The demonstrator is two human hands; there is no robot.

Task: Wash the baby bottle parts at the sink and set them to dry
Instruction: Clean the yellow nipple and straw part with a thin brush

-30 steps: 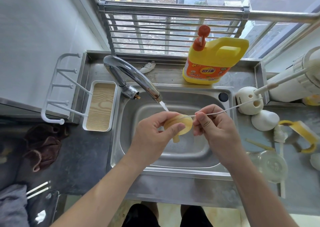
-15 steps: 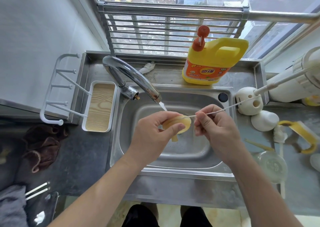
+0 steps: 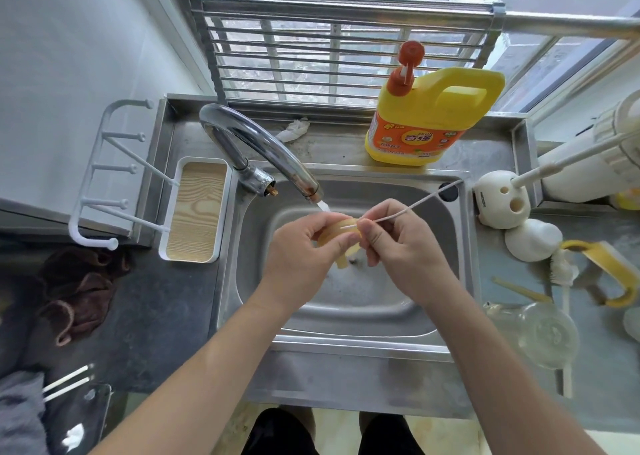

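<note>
- A soft yellow silicone part [image 3: 341, 236] of the baby bottle is held in the air over the middle of the sink [image 3: 346, 342], just below the spout of the tap [image 3: 256, 142].
- The left hand [image 3: 298, 260] has its grip closed round this part, thumb and curled fingers pinching its rim. A short stub points down toward the basin.
- The right hand [image 3: 405, 246] has its grip pinched tight on a thin white brush [image 3: 419, 205]. The near end of its wire-like stem lies at the part, and the far end reaches toward the sink's back right corner.
- The step looks like cleaning the part's narrow opening. It would go best with the stem pinched close to its tip so it cannot buckle, fed in straight and twisted gently, since soft silicone may tear. Working over the basin means a dropped piece lands in the sink.
- Whether water is running cannot be told.
- Behind the sink stands a yellow detergent jug [image 3: 433, 118].
- On the surface [image 3: 485, 267] right of the sink lies a clear glass bottle [image 3: 543, 333].
- Left of the sink sits a white drying tray [image 3: 194, 208].
</note>
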